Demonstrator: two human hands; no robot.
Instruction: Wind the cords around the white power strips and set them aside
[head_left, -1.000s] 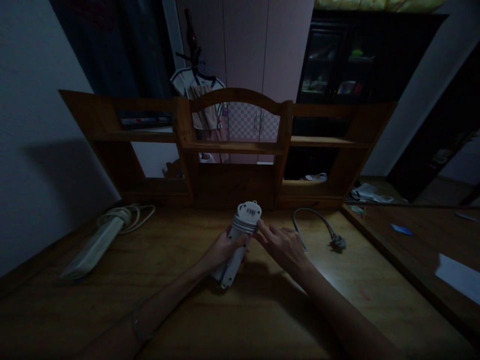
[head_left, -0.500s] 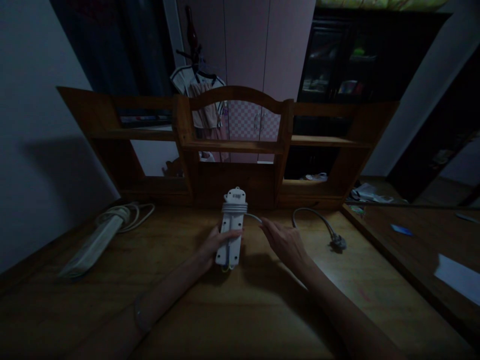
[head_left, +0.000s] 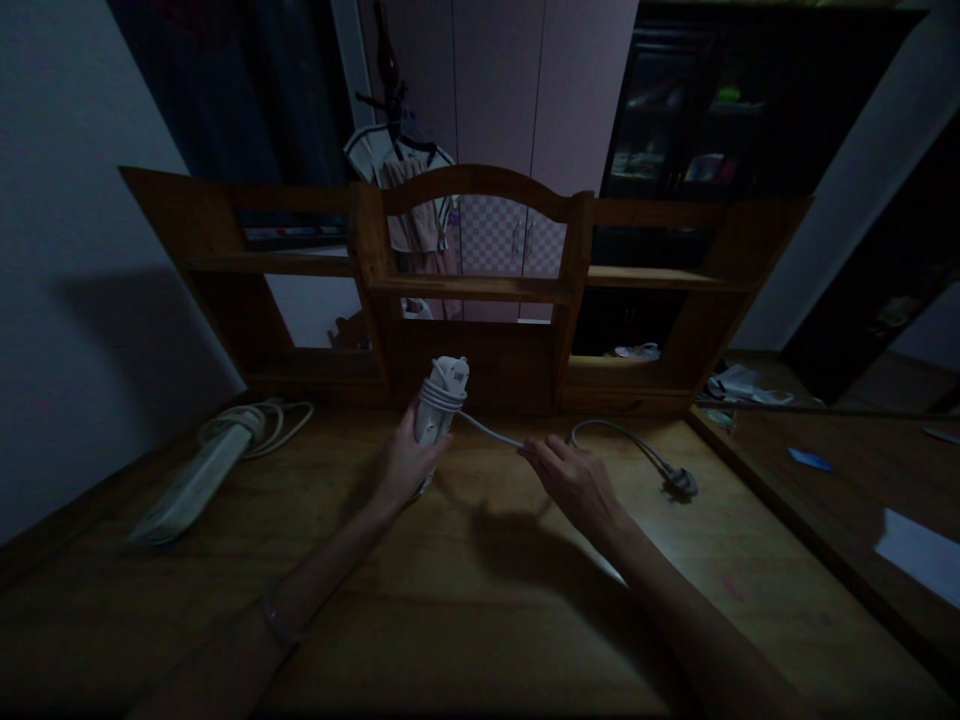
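Observation:
A white power strip [head_left: 433, 420] stands tilted in my left hand [head_left: 405, 462], whose fingers wrap round its lower half. Several turns of grey cord [head_left: 442, 394] circle the strip near its upper end. From there a stretch of the cord runs right into my right hand [head_left: 574, 480], pinched between thumb and fingers. Beyond that hand the cord curves over the wooden desk and ends in a plug [head_left: 681, 483] lying at the right. My left palm hides part of the strip.
A second white power strip [head_left: 199, 485] with coiled cord lies on the desk [head_left: 450, 620] at the left. A wooden shelf unit [head_left: 469, 290] rises along the back. On the lower surface at right lie a white paper [head_left: 922, 550] and a blue card [head_left: 810, 459].
My left hand has moved slightly left and turned the power strip, so its flat back faces me less. More cord now stretches between the strip and my right hand.

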